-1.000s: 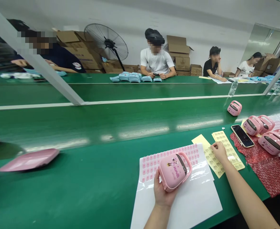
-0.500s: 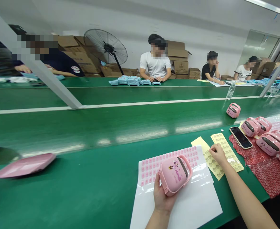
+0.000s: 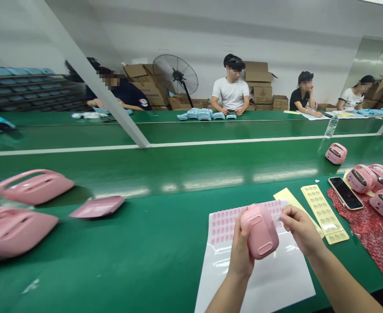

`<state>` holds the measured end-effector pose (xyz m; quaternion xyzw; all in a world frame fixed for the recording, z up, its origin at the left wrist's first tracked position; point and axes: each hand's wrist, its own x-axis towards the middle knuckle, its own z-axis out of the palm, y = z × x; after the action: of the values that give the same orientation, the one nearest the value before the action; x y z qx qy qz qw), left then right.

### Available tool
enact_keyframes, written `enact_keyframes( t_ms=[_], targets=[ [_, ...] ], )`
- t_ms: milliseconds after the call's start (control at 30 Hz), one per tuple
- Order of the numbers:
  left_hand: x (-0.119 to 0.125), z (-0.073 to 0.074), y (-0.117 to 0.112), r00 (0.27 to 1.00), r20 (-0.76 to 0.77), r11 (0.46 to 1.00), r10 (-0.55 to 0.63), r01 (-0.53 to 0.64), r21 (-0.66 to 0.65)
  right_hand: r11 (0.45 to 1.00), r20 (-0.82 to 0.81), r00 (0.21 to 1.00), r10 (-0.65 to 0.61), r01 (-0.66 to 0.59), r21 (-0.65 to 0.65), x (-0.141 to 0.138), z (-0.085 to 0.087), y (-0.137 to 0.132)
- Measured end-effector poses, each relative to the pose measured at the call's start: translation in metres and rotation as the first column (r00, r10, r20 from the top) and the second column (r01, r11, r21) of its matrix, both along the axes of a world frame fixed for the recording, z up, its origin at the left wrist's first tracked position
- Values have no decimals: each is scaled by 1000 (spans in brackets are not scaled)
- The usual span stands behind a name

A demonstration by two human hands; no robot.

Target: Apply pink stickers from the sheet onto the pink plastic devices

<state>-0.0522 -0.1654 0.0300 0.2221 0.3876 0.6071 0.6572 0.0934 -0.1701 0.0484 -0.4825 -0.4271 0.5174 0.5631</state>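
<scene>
Left hand (image 3: 241,256): I see fingers curled around the pink case (image 3: 261,232).
Pink case: at 5 o'clock in my view, above the white sheet (image 3: 287,276).
Right hand (image 3: 300,228): fingertips pinched together at the case's 2 o'clock; contents I cannot tell.
Phone (image 3: 345,193): 3 o'clock, on red wrap (image 3: 377,256).

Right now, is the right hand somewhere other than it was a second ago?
Yes. Against the white sheet, the right hand has moved left, from the left yellow sheet to beside the pink case.
</scene>
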Motion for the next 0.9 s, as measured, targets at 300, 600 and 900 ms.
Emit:
enact_keyframes(
  t_ms=[300,600,900],
  targets=[
    [9,-1,-9,993,-72,995,95,-95,-5,997,118,993,27,-18,-80,-21,-2,-9],
    [10,3,-9,993,-70,995,92,-94,-27,1000,228,973,-18,19,-3,-25,-2,-9],
    [6,-4,-9,994,-77,995,73,-78,-64,968,424,890,-165,63,244,-40,-11,-14]
  ],
)
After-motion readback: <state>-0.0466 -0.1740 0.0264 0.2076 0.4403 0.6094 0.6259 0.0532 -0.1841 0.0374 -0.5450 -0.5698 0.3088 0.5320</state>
